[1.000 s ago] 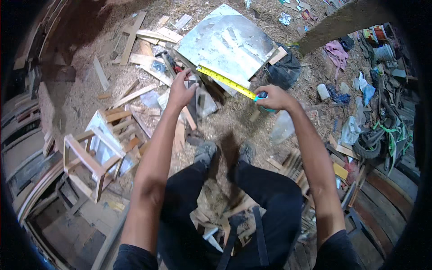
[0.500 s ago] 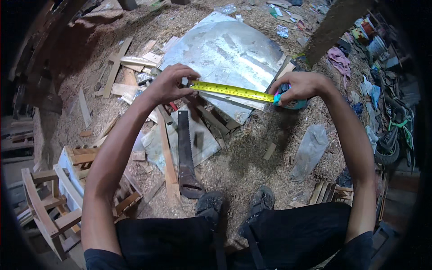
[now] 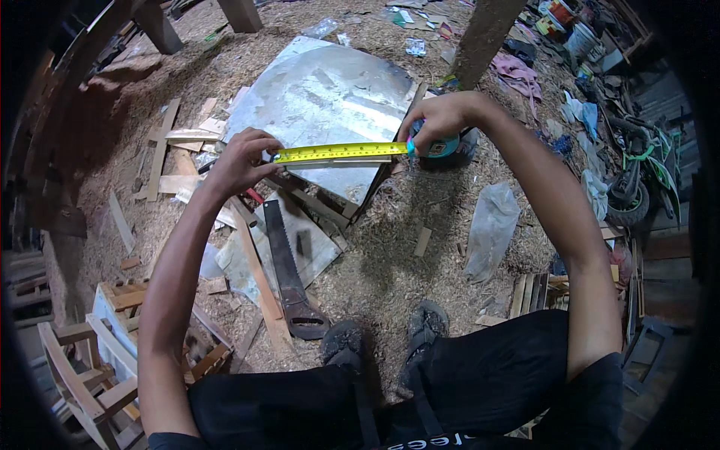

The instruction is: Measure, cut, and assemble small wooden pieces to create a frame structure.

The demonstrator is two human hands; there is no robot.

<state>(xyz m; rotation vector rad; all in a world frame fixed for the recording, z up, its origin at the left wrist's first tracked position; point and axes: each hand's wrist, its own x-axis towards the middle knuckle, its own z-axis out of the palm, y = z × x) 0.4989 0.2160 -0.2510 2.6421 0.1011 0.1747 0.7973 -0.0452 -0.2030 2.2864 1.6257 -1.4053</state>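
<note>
And here's the floor, a rough brown spread thick with pale wood shavings (image 3: 382,274), and standing on it a low bench topped with a big, scuffed silver-grey sheet (image 3: 315,97). In front of that lies a flat, pale grey panel (image 3: 319,251), with a dark steel-bladed handsaw (image 3: 283,255) resting partly across it, handle end down in the shavings, and a long, narrow light-brown wooden strip (image 3: 260,277) alongside! Over to the right, a crumpled, cloudy plastic bag (image 3: 491,232) sits near a small, rectangular tan wood offcut (image 3: 423,241), while farther off sprawls a rumpled pink cloth (image 3: 517,73).
</note>
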